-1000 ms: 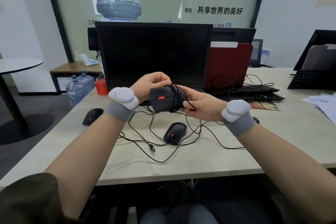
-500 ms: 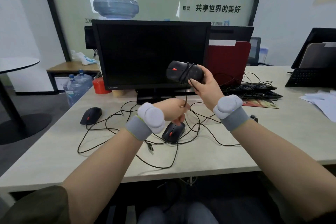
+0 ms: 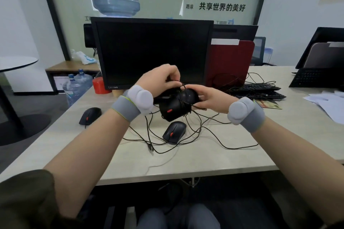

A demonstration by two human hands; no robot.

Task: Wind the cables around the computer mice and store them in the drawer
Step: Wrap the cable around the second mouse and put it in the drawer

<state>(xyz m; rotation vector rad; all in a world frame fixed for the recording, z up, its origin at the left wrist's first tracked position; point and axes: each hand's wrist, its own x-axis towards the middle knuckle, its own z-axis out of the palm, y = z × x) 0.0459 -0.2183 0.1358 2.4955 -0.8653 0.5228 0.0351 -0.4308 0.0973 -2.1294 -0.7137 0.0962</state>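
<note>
Holding a black mouse (image 3: 176, 105) above the desk (image 3: 204, 160), both hands meet in front of the monitor (image 3: 152, 54). The right hand (image 3: 209, 98) grips the mouse's far right end, fingers curled round it. The left hand (image 3: 162, 78) is pinched shut on the cable (image 3: 183, 87) just above the mouse, where the cable arcs in a small loop. Several turns of cable already cross the mouse's middle, and its red wheel faces the near side.

The desk's near edge runs across the view just past the forearms, and the strip between that edge and the loose cables is bare. The left edge slants away toward the far left, with floor and a round table (image 3: 16, 61) beyond it. The monitor closes off the far side, and a keyboard (image 3: 255, 89) and papers (image 3: 329, 102) fill the far right.

A second mouse (image 3: 174, 132) lies on the desk just below the held one, among tangled cable loops (image 3: 232, 147) that spread to the right. A plug (image 3: 150, 148) rests near it on the left. A third mouse (image 3: 90, 116) sits well apart to the left, close to the desk's left edge.
</note>
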